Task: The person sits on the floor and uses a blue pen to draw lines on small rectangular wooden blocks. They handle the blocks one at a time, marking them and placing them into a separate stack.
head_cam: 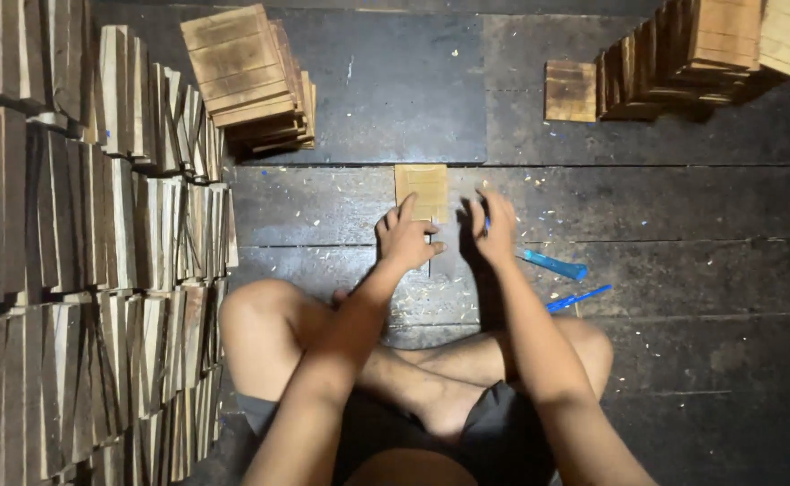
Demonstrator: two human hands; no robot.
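1. Dark plank floor (683, 270) carries stacked wooden tiles at left (98, 270) and top right (683, 54).
2. Left hand (406, 238) fingers, loosely curled, touch the small pale square wooden tile (421, 189) lying just ahead of the crossed legs.
3. Right hand (496, 225) fingers pinch something blue; exact grip cannot be told.
4. Judged step: positioning the tile; next calls for steadying it flat.

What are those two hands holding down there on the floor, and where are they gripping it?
The left hand rests its fingers on the near edge of a small pale wooden panel. The right hand seems to pinch something blue; which part cannot be told.
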